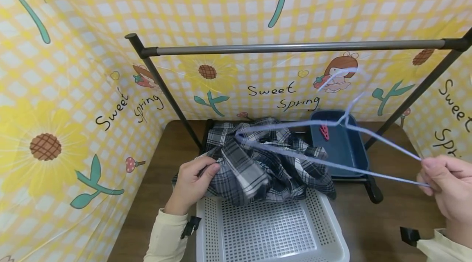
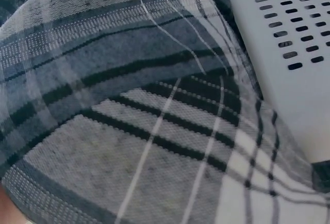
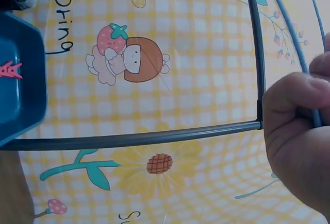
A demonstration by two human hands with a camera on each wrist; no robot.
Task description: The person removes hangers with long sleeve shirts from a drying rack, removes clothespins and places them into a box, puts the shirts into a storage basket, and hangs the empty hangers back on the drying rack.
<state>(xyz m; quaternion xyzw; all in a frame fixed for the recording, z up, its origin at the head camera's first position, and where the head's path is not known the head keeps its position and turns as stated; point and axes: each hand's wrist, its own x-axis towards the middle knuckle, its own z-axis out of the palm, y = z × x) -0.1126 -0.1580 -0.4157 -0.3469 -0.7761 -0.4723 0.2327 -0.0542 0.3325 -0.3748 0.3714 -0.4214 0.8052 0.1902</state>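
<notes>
Your L hand (image 1: 193,182) has fingers pinching the grey-black plaid cloth garment (image 1: 254,167), 12 o'clock of the white perforated plastic basket (image 1: 269,229); R hand (image 1: 448,182) fingers grip the pale-blue thin hanger (image 1: 339,122). Prob. best: hold cloth taut, guide hanger's 9 o'clock end w/o snagging.

Seemingly a home laundry corner: flowered cloth (image 1: 228,12) behind the rack (image 1: 295,46), a basket (image 1: 334,223) in front, a garment (image 1: 245,167) near its foot.
</notes>
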